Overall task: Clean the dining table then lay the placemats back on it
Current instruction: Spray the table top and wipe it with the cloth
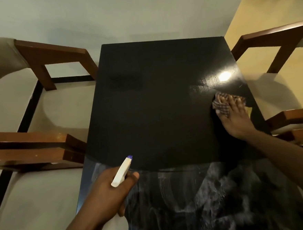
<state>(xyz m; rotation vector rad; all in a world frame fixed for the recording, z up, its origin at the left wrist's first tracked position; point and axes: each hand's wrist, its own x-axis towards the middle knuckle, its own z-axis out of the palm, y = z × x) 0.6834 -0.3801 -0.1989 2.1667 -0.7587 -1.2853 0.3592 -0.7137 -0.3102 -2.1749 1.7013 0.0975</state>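
Dark tabletop [155,105] part-wiped: our right hand [237,121] presses cloth [220,105], fingers [233,102] straight, at its right edge; left hand [107,188] clasps spray bottle [121,171]; placemats unlaid.

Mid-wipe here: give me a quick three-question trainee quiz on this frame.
1. True or false: the left hand holds the spray bottle.
2. The right hand presses the cloth near which edge of the table? A left, B right, C far.
3. Are any placemats on the table?
Key: 1 true; 2 B; 3 no.
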